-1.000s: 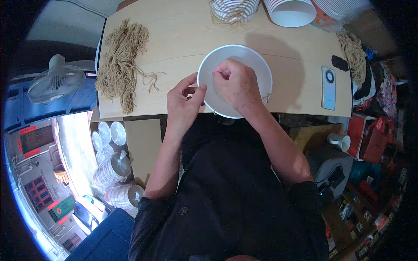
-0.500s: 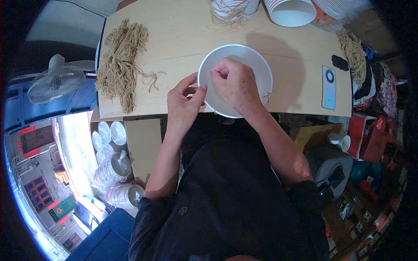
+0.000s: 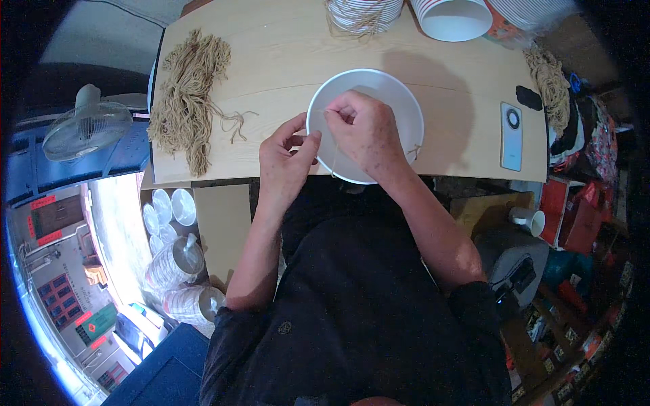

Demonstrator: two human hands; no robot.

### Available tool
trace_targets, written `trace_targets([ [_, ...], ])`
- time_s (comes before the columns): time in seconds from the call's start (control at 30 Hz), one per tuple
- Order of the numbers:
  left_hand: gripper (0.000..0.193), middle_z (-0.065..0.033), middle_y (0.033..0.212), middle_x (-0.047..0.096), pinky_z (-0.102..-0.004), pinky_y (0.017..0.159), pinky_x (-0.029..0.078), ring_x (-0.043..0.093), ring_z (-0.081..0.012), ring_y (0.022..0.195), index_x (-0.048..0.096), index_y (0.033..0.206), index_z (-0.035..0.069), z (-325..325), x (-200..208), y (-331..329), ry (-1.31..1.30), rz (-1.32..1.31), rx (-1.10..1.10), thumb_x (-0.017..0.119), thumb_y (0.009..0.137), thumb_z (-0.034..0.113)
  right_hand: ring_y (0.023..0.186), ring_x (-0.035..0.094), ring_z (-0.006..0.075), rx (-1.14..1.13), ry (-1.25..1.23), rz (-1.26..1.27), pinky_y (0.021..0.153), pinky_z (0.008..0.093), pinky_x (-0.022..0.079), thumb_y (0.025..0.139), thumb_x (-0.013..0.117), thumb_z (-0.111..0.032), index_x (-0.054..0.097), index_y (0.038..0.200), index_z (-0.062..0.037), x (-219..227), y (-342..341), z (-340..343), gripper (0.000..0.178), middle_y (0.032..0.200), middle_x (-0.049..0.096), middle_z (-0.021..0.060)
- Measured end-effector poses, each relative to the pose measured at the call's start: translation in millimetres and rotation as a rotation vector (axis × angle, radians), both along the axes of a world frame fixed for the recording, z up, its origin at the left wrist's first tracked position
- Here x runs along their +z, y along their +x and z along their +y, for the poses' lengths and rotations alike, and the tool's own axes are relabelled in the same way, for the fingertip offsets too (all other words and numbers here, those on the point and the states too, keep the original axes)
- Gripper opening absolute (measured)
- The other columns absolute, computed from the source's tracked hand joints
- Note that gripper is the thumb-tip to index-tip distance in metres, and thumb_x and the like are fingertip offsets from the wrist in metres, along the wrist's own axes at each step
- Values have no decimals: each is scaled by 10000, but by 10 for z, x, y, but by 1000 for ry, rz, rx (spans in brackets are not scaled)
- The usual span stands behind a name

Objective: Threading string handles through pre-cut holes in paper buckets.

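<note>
A white paper bucket (image 3: 404, 111) stands at the near edge of the table with its round mouth facing up. My left hand (image 3: 287, 157) is closed at its left rim, with the thumb by the rim and the other fingers curled on the outer wall. Over the mouth, my right hand (image 3: 369, 128) pinches a thin tan cord (image 3: 336, 160), part of which hangs across the near left rim. A short piece of cord also sticks out at the right rim. To the left lies a heap of tan cords (image 3: 193, 95), several loose ends trailing toward the bucket.
Stacked white buckets (image 3: 450, 19) and a cord-wrapped stack (image 3: 365, 15) stand along the far edge. A phone (image 3: 511, 135) and a small black item (image 3: 529, 98) lie at right. More bucket stacks (image 3: 177, 262) sit below left, near a fan (image 3: 88, 125). A white mug (image 3: 528, 220) is below right.
My right hand has shifted slightly left with the cord, which now shows more plainly across the near rim. The left hand has barely moved at the bucket.
</note>
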State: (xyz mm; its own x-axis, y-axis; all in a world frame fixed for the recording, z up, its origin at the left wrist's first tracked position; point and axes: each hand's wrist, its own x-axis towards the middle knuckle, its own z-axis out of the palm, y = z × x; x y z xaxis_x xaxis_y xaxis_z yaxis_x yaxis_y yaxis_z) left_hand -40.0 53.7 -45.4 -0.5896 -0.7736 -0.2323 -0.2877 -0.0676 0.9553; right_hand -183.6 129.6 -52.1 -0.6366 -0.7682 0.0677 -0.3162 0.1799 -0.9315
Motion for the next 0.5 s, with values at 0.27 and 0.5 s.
trace_targets([
  [0.27, 410, -99, 1083, 707, -261, 637, 550, 644, -104, 782, 619, 1314, -49, 13, 12, -12, -10, 11, -11, 685, 933, 86, 724, 742, 257, -1, 42, 53, 681, 364, 574, 863, 718, -110, 705, 901, 7, -44, -27, -14, 124, 792, 738, 166],
  [0.5, 425, -94, 1148, 699, -250, 644, 550, 666, -111, 829, 602, 1339, -45, 28, 49, -26, -34, 16, -31, 696, 950, 99, 747, 729, 337, -10, 34, 26, 716, 428, 577, 845, 694, -149, 712, 871, -22, -66, -21, -25, 131, 800, 732, 167],
])
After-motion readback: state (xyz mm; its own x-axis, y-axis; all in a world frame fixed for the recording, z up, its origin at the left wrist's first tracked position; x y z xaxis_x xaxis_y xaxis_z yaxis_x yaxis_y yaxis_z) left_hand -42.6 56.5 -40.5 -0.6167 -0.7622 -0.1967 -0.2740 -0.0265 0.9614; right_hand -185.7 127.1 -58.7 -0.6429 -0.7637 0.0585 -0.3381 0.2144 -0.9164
